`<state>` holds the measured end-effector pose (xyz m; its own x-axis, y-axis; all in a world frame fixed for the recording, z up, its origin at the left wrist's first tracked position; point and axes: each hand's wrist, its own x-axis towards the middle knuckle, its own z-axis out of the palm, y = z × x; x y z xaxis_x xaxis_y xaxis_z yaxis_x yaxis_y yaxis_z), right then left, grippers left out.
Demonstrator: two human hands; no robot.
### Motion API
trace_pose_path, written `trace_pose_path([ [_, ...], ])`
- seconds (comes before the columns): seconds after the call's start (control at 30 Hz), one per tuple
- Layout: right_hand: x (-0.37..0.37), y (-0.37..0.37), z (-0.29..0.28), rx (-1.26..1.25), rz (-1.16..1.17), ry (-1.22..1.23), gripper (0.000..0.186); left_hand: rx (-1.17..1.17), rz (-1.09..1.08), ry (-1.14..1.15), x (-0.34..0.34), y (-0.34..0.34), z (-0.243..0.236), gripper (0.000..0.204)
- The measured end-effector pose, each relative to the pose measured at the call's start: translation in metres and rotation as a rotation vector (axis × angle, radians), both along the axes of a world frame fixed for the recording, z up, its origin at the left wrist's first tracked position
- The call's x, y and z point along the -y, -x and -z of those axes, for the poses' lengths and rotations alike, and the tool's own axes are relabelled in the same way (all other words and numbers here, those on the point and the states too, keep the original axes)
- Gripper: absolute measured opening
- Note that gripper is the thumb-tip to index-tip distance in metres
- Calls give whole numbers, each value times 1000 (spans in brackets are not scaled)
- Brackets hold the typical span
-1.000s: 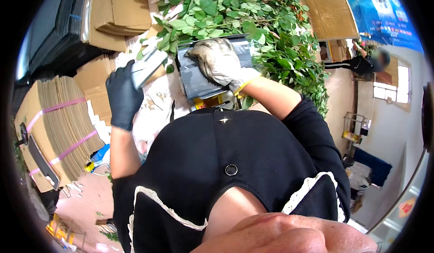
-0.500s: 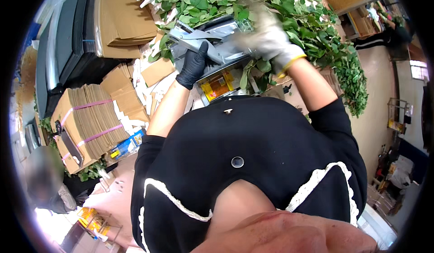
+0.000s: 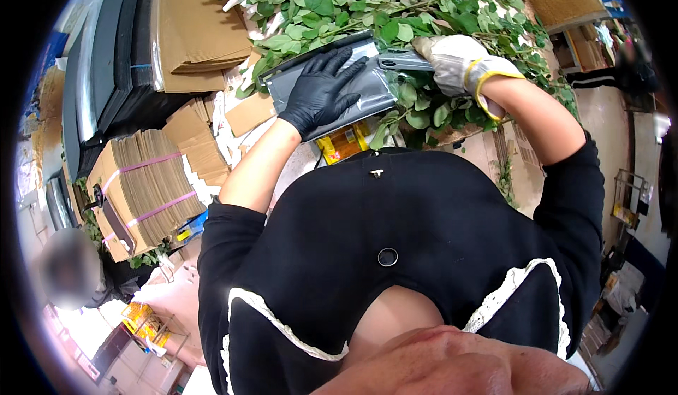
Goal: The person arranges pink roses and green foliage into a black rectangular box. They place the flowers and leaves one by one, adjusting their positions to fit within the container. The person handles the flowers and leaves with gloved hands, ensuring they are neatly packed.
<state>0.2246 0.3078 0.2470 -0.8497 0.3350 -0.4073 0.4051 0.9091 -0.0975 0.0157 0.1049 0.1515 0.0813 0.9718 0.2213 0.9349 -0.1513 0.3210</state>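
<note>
Left hand: spread flat on sleeve, nothing gripped.
Right hand: clenched on sleeve edge.
Advice: sleeve should be kept flat over leaves.

I see flattened cardboard stacks along the left, a strapped bundle of cardboard below them, a pale pinkish floor, and bright daylight at the lower left edge.

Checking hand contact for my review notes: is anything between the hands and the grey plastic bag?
Nothing visible. The left hand, in a black glove, lies flat on the grey plastic bag; the right hand, in a pale glove, grips its right end amid the leafy branches.
</note>
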Motion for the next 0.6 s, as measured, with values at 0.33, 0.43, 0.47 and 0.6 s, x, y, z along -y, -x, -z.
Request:
trace_pose_path([
  [0.33,-16,0,45,-172,-180,244,41,-2,-42,49,5,-2,0,64],
  [0.43,-17,7,38,-134,-173,140,25,16,-40,35,3,1,0,64],
  [0.47,-14,13,26,-49,-149,132,27,8,-51,55,4,2,1,63],
  [0.6,-16,35,-27,174,-4,201,50,42,-68,-71,7,4,9,62],
])
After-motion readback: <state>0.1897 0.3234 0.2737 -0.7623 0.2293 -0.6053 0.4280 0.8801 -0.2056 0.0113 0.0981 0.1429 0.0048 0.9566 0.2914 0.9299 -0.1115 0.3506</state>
